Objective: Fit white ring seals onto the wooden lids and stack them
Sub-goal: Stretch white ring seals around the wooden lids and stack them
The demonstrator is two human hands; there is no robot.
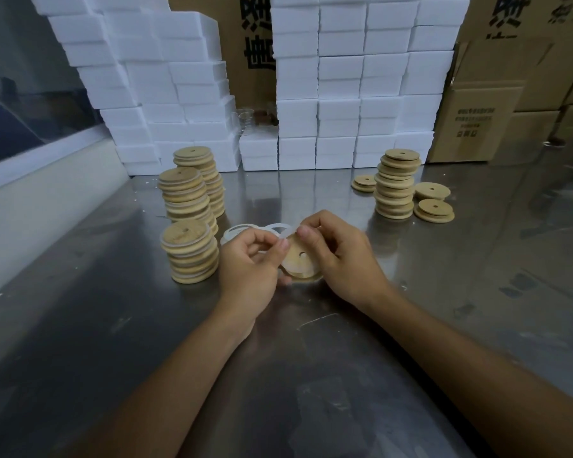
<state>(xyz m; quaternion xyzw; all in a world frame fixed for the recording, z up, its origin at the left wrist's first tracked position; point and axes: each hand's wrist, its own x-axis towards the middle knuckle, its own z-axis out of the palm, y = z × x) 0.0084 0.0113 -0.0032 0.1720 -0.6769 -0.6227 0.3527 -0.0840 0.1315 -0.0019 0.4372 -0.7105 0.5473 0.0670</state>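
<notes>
While both forearms reach out over the steel surface [311, 375], the person's two hands meet just above it, near the middle. The left hand [248, 269] and the right hand [341, 256] share one wooden lid [300, 261], a pale round disc with a small hole in its centre, tilted so its face turns toward the left hand. The right hand's grip curls round the lid's right edge, thumb and forefinger pinching at its upper rim. The left hand's grip is closed too, fingers curled in, its thumb and fingertips pinching a thin white ring seal [265, 251] against the lid's left rim; how far the seal sits on the lid I cannot tell.

Just behind the hands, a few loose white rings [237, 232] lie flat on the surface, overlapping one another. To the left stand three stacks of lids with white edges showing between the discs: the nearest stack [190, 251] just beside the left hand, a taller one [186, 196] behind it, and a third [201, 178] further back, touching the second. Well apart to the right rises a stack of plain lids [397, 185], with several single lids [434, 209] lying near its foot on either side.

Along the back, white foam boxes [344, 94] are piled high, and brown cartons [497, 104] with dark print stand at the right.
</notes>
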